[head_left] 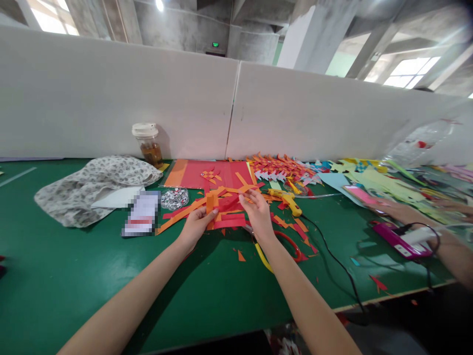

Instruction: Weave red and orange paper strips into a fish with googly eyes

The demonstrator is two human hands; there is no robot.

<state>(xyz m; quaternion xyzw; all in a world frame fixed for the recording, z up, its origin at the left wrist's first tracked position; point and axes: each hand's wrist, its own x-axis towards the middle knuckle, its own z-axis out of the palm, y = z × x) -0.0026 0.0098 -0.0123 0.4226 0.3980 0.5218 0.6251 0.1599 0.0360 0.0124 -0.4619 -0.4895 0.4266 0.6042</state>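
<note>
Between my two hands is a piece of interlaced orange and red paper strips (212,202). My left hand (195,227) pinches its left side, thumb on top of the orange strips. My right hand (256,209) has its fingers closed on a red paper strip (229,202) at the piece's right. Loose orange strips (177,219) and red strips lie under and around the hands. Below my right wrist rest scissors (294,242) with red and yellow handles, partly hidden by my forearm. A finished-looking woven paper fish (210,174) lies on red sheets (231,170) just beyond.
A yellow glue gun (291,201) with a black cord lies right of my hands, near piled paper fish (281,166). Leftward are a bag of googly eyes (175,198), a phone (142,214), cloth (84,190) and a drink cup (150,145). Another person's hand (395,211) is beside a purple power strip (401,240).
</note>
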